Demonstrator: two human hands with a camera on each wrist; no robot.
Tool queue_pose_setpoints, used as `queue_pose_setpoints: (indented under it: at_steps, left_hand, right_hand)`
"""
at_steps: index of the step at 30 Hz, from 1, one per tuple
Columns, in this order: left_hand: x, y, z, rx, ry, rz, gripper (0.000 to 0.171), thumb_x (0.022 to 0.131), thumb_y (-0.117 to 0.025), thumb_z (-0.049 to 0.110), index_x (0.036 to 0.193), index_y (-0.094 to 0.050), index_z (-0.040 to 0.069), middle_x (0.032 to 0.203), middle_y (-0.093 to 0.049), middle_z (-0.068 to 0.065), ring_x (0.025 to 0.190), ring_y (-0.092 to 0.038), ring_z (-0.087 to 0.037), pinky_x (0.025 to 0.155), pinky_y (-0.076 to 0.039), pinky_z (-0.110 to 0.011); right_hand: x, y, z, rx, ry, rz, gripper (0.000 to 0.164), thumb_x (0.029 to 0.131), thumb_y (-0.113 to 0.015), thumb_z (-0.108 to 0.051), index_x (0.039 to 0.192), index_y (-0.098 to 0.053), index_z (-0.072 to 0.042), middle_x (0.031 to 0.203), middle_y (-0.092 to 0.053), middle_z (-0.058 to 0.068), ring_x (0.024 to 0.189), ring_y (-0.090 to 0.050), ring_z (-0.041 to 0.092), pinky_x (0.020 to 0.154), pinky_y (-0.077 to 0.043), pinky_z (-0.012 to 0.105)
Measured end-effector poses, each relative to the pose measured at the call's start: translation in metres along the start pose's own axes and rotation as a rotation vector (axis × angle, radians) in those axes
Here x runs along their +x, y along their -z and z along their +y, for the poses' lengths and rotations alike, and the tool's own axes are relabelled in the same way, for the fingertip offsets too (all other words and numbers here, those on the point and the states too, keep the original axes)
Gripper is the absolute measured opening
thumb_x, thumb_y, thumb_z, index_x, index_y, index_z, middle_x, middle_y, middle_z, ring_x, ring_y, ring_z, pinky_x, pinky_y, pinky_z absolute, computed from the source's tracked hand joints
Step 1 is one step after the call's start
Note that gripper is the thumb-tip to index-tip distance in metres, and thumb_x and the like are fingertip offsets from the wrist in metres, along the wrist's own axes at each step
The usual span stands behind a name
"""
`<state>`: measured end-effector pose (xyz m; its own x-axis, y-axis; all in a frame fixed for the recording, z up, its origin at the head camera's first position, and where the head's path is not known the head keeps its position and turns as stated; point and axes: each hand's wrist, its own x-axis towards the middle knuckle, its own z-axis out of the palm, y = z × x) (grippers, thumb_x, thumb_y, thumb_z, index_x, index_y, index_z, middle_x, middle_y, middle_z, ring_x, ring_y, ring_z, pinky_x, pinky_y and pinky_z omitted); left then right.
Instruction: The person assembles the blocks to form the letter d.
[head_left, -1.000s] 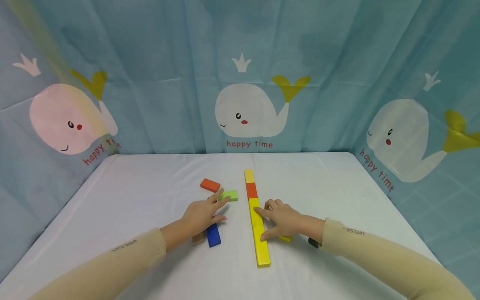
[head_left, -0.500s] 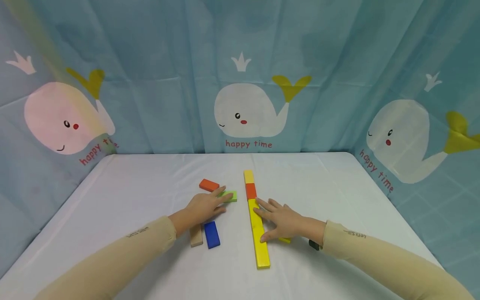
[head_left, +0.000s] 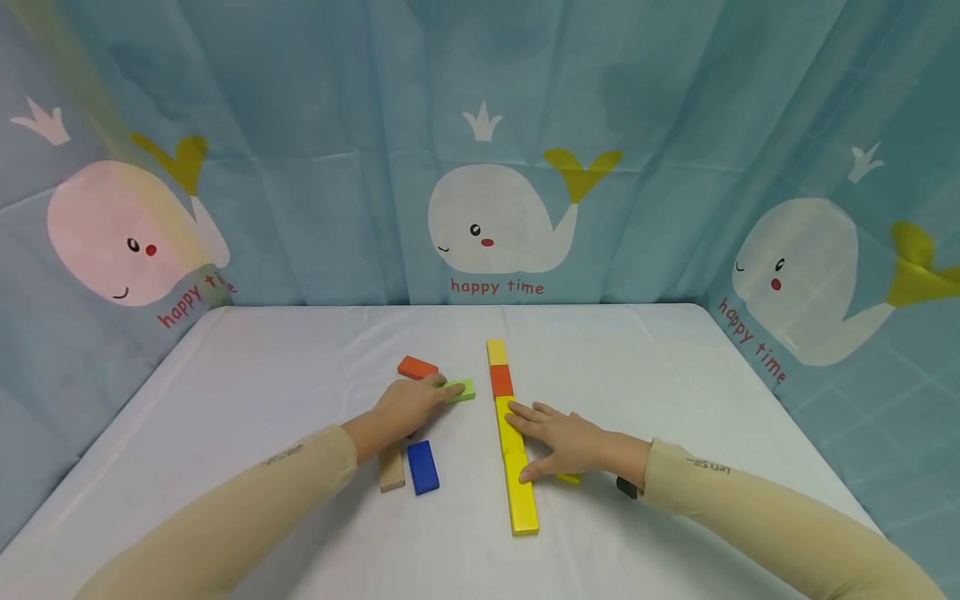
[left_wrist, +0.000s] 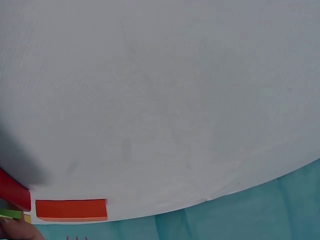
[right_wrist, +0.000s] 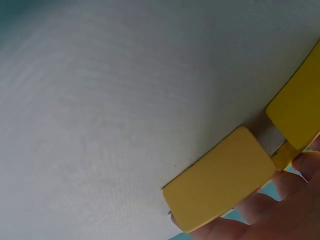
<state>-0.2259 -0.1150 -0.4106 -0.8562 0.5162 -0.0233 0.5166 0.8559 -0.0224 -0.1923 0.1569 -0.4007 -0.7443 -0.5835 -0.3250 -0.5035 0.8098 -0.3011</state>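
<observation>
My left hand (head_left: 405,406) pinches a light green block (head_left: 463,389) lying left of a row of blocks, its fingers bent. In the left wrist view a fingertip touches this green block (left_wrist: 10,214) at the bottom left corner. The row runs away from me: yellow block (head_left: 522,504), second yellow block (head_left: 507,407), orange-red block (head_left: 502,381) and pale yellow block (head_left: 497,352). My right hand (head_left: 570,442) rests on the two near yellow blocks with fingers extended. Another yellow block (head_left: 568,478) shows partly beneath it. The right wrist view shows yellow blocks (right_wrist: 222,180) by the fingers.
An orange block (head_left: 417,367) lies just behind my left hand. Nearer me are a wooden block (head_left: 392,468) and a blue block (head_left: 423,467). In the left wrist view a red block (left_wrist: 12,192) appears, hidden by the hand from above. White cloth (head_left: 300,367) covers the table.
My left hand's spread fingers have drawn together onto the green block, and the arm has shifted slightly right. My right hand stays on the row, its fingers shifting only a little.
</observation>
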Motion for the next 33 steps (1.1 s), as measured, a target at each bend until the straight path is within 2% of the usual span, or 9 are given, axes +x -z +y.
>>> queue_pose_setpoints:
  at_steps: [4, 7, 13, 19, 26, 31, 33]
  left_hand:
    - [0.004, -0.002, 0.004, -0.044, -0.022, 0.104, 0.04, 0.098, -0.06, 0.023, 0.137, -0.056, 0.031, 0.122, -0.06, -0.008, 0.078, -0.064, -0.02, 0.071, -0.054, -0.029]
    - [0.006, -0.004, 0.009, -0.05, -0.056, 0.131, 0.038, 0.098, -0.06, 0.025, 0.135, -0.059, 0.03, 0.12, -0.061, -0.008, 0.073, -0.063, -0.019, 0.069, -0.053, -0.028]
    - [0.006, -0.004, 0.014, -0.02, -0.082, 0.107, 0.037, 0.096, -0.062, 0.028, 0.133, -0.061, 0.031, 0.117, -0.061, -0.006, 0.064, -0.052, -0.015, 0.062, -0.047, -0.022]
    - [0.007, -0.005, 0.014, -0.015, -0.125, 0.111, 0.037, 0.096, -0.062, 0.029, 0.133, -0.061, 0.032, 0.116, -0.061, -0.004, 0.066, -0.054, -0.013, 0.064, -0.048, -0.021]
    - [0.007, -0.003, 0.017, -0.059, -0.077, 0.04, 0.04, 0.097, -0.059, 0.033, 0.137, -0.057, 0.032, 0.123, -0.059, -0.004, 0.071, -0.055, -0.015, 0.069, -0.05, -0.024]
    - [0.005, -0.001, 0.009, -0.109, -0.074, 0.074, 0.042, 0.098, -0.058, 0.035, 0.139, -0.056, 0.027, 0.127, -0.058, -0.006, 0.078, -0.061, -0.018, 0.072, -0.051, -0.03]
    - [0.004, 0.0, 0.001, -0.106, -0.07, 0.114, 0.041, 0.098, -0.059, 0.031, 0.138, -0.056, 0.024, 0.128, -0.057, -0.008, 0.082, -0.064, -0.02, 0.071, -0.053, -0.032]
  right_hand:
    - [0.0, 0.0, 0.0, 0.001, 0.006, -0.001, 0.089, 0.081, -0.068, -0.06, 0.154, -0.03, -0.024, 0.161, -0.018, -0.007, 0.145, -0.019, 0.029, 0.104, -0.025, 0.066]
    - [0.0, 0.0, 0.0, -0.01, 0.011, -0.001, 0.089, 0.081, -0.067, -0.06, 0.154, -0.03, -0.024, 0.161, -0.018, -0.007, 0.145, -0.019, 0.029, 0.104, -0.025, 0.066]
    - [0.001, 0.001, -0.001, -0.04, 0.008, -0.004, 0.089, 0.081, -0.066, -0.062, 0.154, -0.03, -0.025, 0.161, -0.018, -0.008, 0.145, -0.021, 0.029, 0.104, -0.023, 0.067]
    - [0.001, 0.002, -0.001, -0.05, 0.005, -0.007, 0.089, 0.081, -0.066, -0.062, 0.154, -0.031, -0.024, 0.161, -0.019, -0.007, 0.145, -0.022, 0.029, 0.104, -0.024, 0.066]
    - [0.0, 0.002, -0.002, -0.059, 0.012, 0.0, 0.09, 0.081, -0.066, -0.062, 0.154, -0.031, -0.023, 0.161, -0.02, -0.006, 0.144, -0.023, 0.03, 0.104, -0.025, 0.066]
    - [0.0, 0.002, -0.002, -0.059, 0.013, 0.004, 0.089, 0.081, -0.066, -0.062, 0.154, -0.032, -0.023, 0.161, -0.02, -0.006, 0.144, -0.023, 0.03, 0.104, -0.025, 0.066]
    - [-0.001, 0.002, -0.002, -0.056, 0.016, 0.005, 0.089, 0.081, -0.066, -0.061, 0.154, -0.032, -0.023, 0.161, -0.02, -0.006, 0.144, -0.023, 0.03, 0.104, -0.025, 0.066]
